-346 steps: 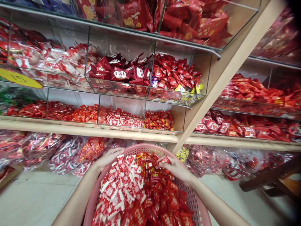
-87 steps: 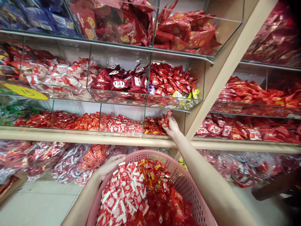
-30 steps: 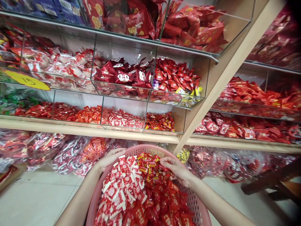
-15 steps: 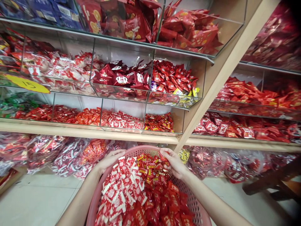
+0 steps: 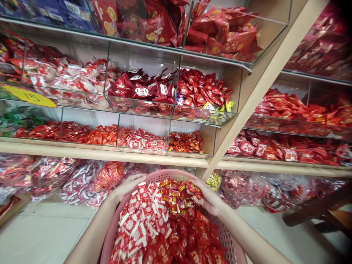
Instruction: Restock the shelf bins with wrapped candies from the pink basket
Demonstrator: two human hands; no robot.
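A pink perforated plastic basket (image 5: pixel 235 242) stands low in the middle, filled with wrapped candies. White-and-red candies (image 5: pixel 145 220) fill its left side; red-and-yellow ones (image 5: pixel 176 194) lie at the top, and larger red packets (image 5: pixel 203 234) at the lower right. My left hand (image 5: pixel 128 187) is closed on the basket's upper left rim. Inside the upper right rim, my right hand (image 5: pixel 206 198) has its fingers closed round a few red wrapped candies (image 5: pixel 194 189).
Clear-fronted shelf bins (image 5: pixel 143 110) of red candies rise in front, with a yellow price tag (image 5: pixel 30 96). A slanting wooden post (image 5: pixel 264 91) stands right. Plastic bags of candy (image 5: pixel 79 183) lie beneath. Dark wooden legs (image 5: pixel 316 205) are at the right.
My right hand has shifted slightly down and inward from the basket's rim, its fingers now over the candies. My left hand stays on the rim.
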